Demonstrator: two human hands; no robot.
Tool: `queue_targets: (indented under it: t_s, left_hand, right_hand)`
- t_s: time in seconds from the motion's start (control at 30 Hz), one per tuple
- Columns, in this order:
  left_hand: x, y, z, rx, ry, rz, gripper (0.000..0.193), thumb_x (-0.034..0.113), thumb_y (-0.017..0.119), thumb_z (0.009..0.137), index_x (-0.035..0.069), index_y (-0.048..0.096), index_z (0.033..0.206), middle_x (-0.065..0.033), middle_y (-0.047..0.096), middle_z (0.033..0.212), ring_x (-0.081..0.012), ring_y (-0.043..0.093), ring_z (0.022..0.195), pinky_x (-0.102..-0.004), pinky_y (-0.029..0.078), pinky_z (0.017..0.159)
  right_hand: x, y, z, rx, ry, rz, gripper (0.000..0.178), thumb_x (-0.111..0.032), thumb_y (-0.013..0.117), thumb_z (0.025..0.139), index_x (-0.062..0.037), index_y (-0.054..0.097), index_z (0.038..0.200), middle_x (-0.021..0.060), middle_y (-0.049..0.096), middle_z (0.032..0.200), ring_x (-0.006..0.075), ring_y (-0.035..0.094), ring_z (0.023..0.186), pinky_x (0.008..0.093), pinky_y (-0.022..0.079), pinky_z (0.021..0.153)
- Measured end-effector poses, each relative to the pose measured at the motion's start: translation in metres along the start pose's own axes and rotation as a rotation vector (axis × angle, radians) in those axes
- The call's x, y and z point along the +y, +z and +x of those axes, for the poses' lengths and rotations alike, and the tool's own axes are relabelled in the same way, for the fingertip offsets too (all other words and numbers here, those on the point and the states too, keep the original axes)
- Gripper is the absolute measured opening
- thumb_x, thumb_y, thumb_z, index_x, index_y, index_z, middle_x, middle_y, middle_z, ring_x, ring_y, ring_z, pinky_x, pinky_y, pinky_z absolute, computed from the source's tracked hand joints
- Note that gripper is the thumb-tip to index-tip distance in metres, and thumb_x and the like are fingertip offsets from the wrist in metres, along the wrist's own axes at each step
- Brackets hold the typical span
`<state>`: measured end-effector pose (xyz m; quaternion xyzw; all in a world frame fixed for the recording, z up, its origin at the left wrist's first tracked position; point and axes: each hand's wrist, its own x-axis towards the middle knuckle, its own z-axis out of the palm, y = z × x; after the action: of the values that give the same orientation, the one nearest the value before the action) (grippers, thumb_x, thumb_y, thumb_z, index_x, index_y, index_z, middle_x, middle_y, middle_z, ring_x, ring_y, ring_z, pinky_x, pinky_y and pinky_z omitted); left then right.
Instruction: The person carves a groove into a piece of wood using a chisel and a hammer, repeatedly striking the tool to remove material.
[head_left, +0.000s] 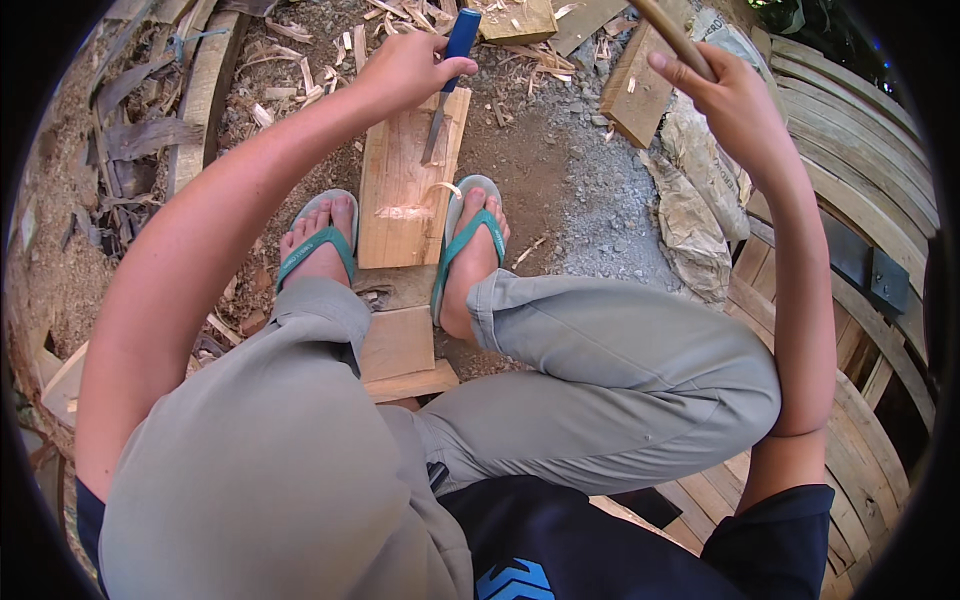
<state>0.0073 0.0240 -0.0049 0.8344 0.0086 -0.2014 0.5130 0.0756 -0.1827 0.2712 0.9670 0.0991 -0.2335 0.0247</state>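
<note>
The left grip (405, 74) clamps a blue-handled chisel (435, 126); the right grip (735, 105) wraps a wooden tool handle (676, 36). Below the left grip, a wooden block (408, 180) bears one shallow pared patch (405, 212), its surrounding face apparently left uncut.

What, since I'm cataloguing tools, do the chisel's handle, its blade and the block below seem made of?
Handle: probably plastic, being smooth and blue, though painted wood is possible.
Blade: likely steel, plain grey and slim.
Block: unfinished-looking wood, pale with visible grain and a roughened cut patch.
</note>
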Motion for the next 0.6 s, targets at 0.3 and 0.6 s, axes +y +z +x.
queue_targets:
  t_s: [0.3,0.6]
  left_hand:
    - [0.006,0.008,0.001,0.018,0.077,-0.039,0.042,0.042,0.073,0.092,0.003,0.076,0.108,-0.0143,0.076,0.087,-0.0246,0.074,0.080,-0.0380,0.056,0.076]
    - [0.006,0.010,0.006,0.047,0.101,-0.036,0.046,0.047,0.074,0.089,0.006,0.077,0.110,-0.0139,0.074,0.077,-0.0279,0.074,0.073,-0.0407,0.056,0.073]
  right_hand:
    - [-0.002,0.032,-0.005,-0.403,0.003,-0.004,0.040,-0.038,0.070,0.097,0.0021,0.068,0.104,0.0024,0.055,0.066,0.0135,0.050,0.058,0.0342,0.041,0.054]
    - [-0.002,0.014,0.009,0.115,0.079,0.107,0.044,-0.040,0.067,0.098,0.0038,0.063,0.096,0.0090,0.054,0.065,0.0204,0.053,0.059,0.0380,0.043,0.057]
